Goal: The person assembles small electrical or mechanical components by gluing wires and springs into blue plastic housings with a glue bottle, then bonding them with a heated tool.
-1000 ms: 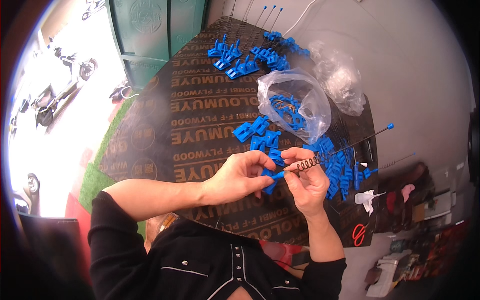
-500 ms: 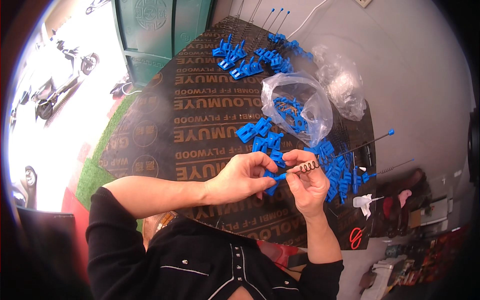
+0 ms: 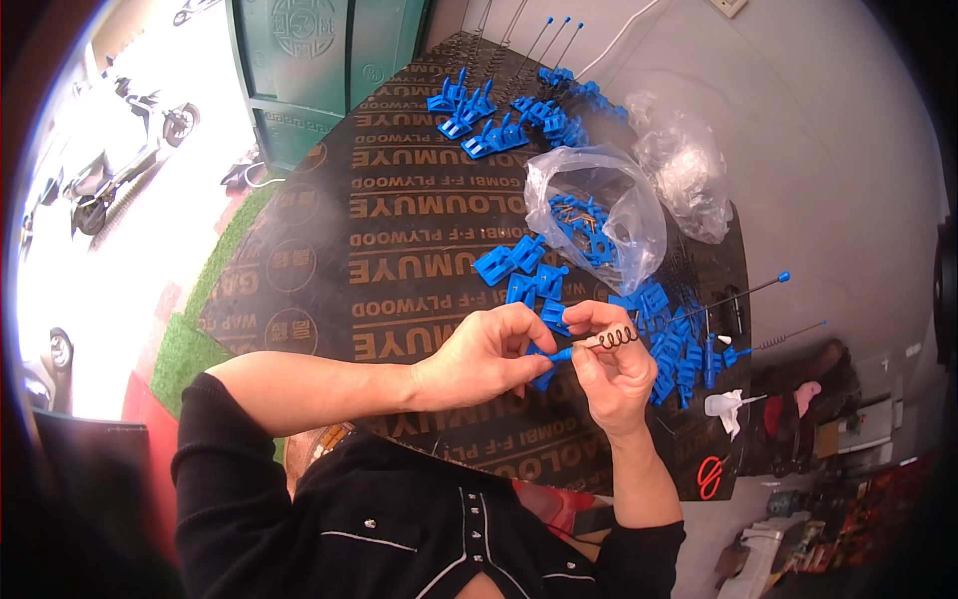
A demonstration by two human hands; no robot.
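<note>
My left hand [image 3: 494,349] is closed, thumb and fingers pinching a small blue plastic piece [image 3: 544,365], mostly covered by the fingers. Against it my right hand [image 3: 614,374] pinches the near end of a dark wire rod with a spring coil [image 3: 619,337]. The rod seems to run on to the right, ending in a blue tip [image 3: 782,278]. Fingers hide the exact joint between piece and rod. Just beyond the hands lie several loose blue clip-like parts [image 3: 522,290]. To the right of my right hand is a pile of ribbed blue parts [image 3: 679,359].
The dark plywood table [image 3: 399,270] carries an open clear bag [image 3: 639,245] of small parts and a crumpled clear bag [image 3: 689,175]. Blue pieces with upright rods [image 3: 494,135] stand at the far end. A white bottle [image 3: 723,403] and red-handled scissors [image 3: 710,477] lie at right.
The rod's blue tip has dipped slightly and the coil has shifted a little. Both hands stay nearly in place, keeping their pinch.
</note>
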